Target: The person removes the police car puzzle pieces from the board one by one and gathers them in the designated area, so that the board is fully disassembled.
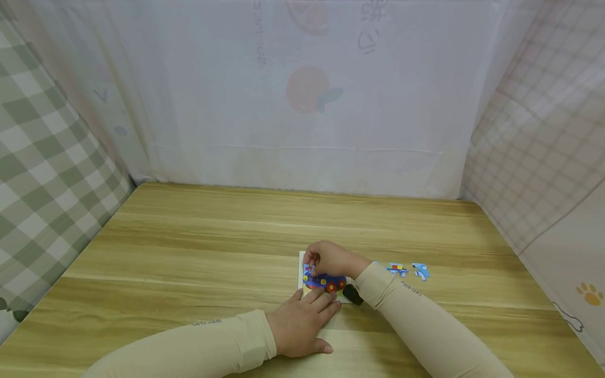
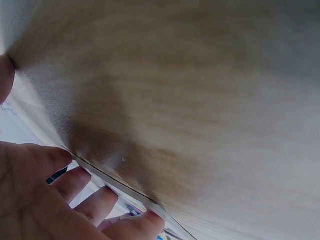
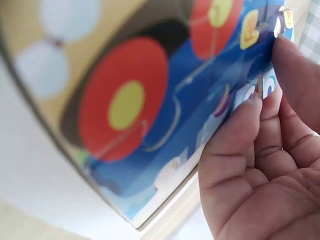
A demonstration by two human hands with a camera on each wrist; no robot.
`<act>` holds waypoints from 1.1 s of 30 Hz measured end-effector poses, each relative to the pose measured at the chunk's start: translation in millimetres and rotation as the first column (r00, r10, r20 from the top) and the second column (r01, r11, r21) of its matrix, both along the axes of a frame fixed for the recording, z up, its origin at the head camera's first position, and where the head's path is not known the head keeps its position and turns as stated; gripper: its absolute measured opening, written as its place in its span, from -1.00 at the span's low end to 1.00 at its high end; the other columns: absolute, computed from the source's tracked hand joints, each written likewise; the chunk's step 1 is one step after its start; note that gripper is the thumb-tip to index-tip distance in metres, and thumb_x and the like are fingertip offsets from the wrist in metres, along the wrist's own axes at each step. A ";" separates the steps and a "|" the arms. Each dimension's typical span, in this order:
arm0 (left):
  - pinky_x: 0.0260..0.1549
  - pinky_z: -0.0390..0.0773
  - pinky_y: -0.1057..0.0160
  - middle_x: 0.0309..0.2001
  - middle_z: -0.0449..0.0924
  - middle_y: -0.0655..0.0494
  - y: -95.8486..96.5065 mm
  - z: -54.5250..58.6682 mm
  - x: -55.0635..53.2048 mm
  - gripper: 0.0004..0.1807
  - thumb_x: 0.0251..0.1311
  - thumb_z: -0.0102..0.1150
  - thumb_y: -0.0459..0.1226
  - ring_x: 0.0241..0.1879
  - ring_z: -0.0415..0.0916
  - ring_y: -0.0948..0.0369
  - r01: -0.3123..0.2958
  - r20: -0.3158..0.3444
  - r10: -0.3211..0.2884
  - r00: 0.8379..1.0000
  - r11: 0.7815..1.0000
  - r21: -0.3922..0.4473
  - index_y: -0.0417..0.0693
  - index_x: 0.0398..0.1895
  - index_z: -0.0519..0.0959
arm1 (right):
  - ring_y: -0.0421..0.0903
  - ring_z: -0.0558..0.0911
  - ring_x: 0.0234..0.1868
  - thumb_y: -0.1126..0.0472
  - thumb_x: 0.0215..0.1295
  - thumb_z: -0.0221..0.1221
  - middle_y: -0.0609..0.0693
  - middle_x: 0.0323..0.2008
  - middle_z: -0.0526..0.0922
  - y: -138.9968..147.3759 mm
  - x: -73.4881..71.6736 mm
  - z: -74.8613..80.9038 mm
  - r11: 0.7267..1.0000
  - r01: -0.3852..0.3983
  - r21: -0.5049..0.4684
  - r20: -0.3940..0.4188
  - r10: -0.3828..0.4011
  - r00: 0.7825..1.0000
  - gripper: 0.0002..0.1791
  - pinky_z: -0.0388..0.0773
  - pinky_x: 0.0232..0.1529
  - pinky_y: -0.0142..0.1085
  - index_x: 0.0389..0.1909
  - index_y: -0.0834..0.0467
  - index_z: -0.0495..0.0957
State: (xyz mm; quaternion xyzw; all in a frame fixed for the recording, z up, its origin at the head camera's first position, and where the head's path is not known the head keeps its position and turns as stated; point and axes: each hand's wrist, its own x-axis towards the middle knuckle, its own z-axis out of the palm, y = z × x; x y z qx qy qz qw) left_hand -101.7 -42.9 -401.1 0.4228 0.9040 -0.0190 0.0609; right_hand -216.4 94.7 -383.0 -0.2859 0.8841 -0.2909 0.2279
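Observation:
A jigsaw puzzle [image 1: 334, 283] with a blue train picture and red-and-yellow wheels lies in a white-edged tray [image 1: 301, 262] on the table. My left hand [image 1: 302, 324] rests along the near edge of the tray, fingers extended over it and thumb out to the side. In the left wrist view, the fingertips [image 2: 150, 220] lie across the tray's edge. Over the puzzle's upper left part, my right hand [image 1: 331, 260] pinches a puzzle piece [image 3: 260, 86] between thumb and fingers. The fingers hide most of that piece.
To the right of the tray lie loose puzzle pieces: one with a colourful train part [image 1: 397, 269], a light-blue one [image 1: 420, 271], and another partly behind the right cuff. A black object [image 1: 352, 294] shows beneath the right wrist. A white curtain [image 1: 302, 163] hangs behind the wooden table [image 1: 189, 252].

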 end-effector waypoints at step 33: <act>0.13 0.44 -0.05 0.39 0.22 0.17 0.3 1.3 0.1 -0.18 0.24 -0.06 0.29 0.40 0.14 0.12 -0.007 0.006 0.007 1.000 1.000 -0.010 0.05 0.45 0.22 | -0.22 0.44 -0.40 0.45 0.17 0.25 -0.06 -0.45 0.51 2.1 -2.1 0.8 0.998 -0.037 -0.053 0.008 0.037 0.999 -0.89 0.45 -0.28 -0.41 -0.37 0.22 0.53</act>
